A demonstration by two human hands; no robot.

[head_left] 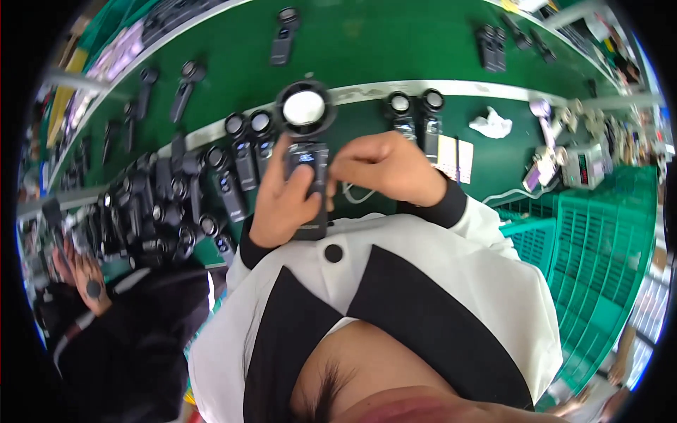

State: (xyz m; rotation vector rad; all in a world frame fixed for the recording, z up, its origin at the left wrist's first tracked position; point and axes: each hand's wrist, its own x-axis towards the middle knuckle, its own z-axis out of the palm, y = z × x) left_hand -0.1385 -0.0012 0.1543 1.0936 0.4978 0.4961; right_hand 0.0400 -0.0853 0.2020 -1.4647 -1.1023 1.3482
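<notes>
Closest to the lens is the wearer's own white-and-black jacket with one round black button (333, 253), filling the bottom of the view, so the hands are working tight against the chest.

Going left to right: at the far left a co-worker in a black sleeve (134, 317) has a hand (83, 273) by a jumbled heap of black handheld devices (151, 211) on the green surface (367, 49). Too many in that pile to count, they overlap. It looks like a holding pile, since nothing in it is lined up.

Next, the left hand (282, 201) is wrapped around the body of a black handheld device with a round white-lit head and a small blue screen (308, 158), thumb lying across the front below the screen. It's held upright with the head pointing away, probably so the screen faces the wearer. The right hand (384, 168) is curled in at the device's right edge, fingertips pressed together there; I can't tell what they're pinching, if anything.

Behind, along the white strip: two more of the devices (248, 144) just left of the held one and two (416, 116) to its right, laid in pairs, heads up. Then one crumpled white cloth (491, 124), one small grey box with a red display (585, 166), and stacked teal plastic crates (592, 240) at the right.
</notes>
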